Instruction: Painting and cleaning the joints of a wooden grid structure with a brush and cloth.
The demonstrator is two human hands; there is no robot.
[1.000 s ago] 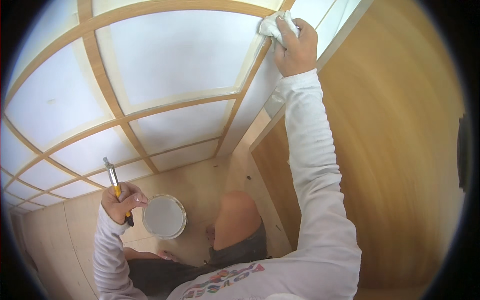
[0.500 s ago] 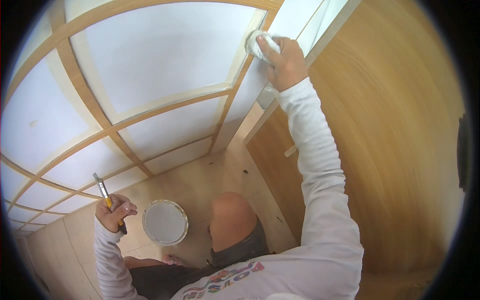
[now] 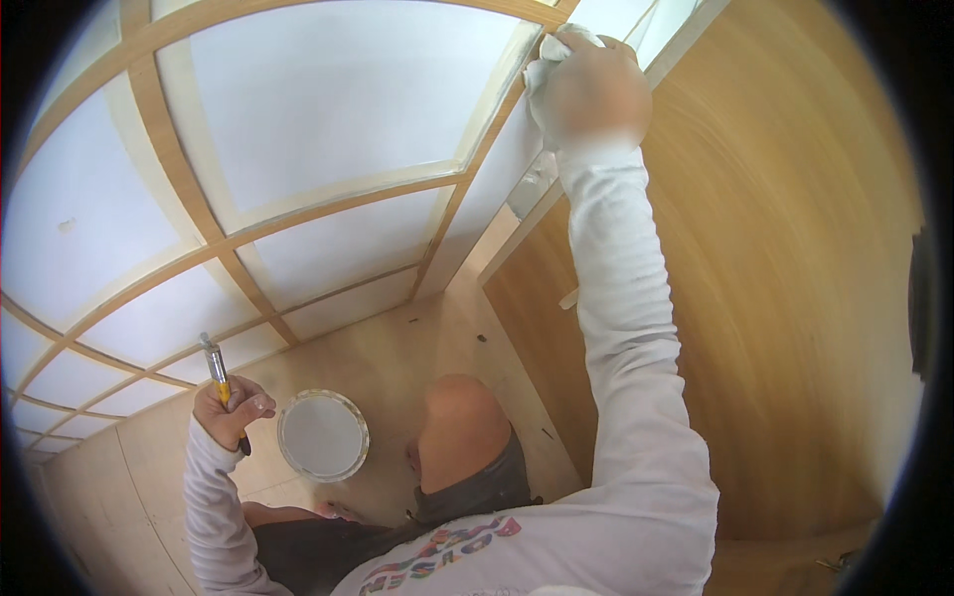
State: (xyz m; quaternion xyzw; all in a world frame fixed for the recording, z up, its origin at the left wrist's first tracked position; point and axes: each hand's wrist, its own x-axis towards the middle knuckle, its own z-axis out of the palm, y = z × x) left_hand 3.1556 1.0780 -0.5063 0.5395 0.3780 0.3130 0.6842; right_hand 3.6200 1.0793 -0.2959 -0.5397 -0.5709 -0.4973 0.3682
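High at the upper right, my right hand (image 3: 598, 94) is closed on a crumpled white cloth (image 3: 539, 77). The cloth is pressed against the right-hand upright of a wooden lattice frame (image 3: 487, 139) with white panels. My right hand is partly blurred, and its fingers curl round the far side of the cloth. Lower left, my left hand (image 3: 231, 405) grips a slim paintbrush (image 3: 217, 364) with a silver ferrule and a yellow handle, tip upward. It is held apart from the frame, beside a round bucket (image 3: 323, 435) of pale grey-white contents.
Pale strips like masking tape (image 3: 328, 204) edge the panels. A wood-grain board or door (image 3: 765, 298) stands along my right side, with a narrow gap by the frame. The bucket rests on the light floor (image 3: 388, 343) near my bent knee (image 3: 462, 427).
My right hand has moved up and a little to the right with the cloth, along the frame's upright. The left hand has shifted slightly, and the paintbrush stands more upright.
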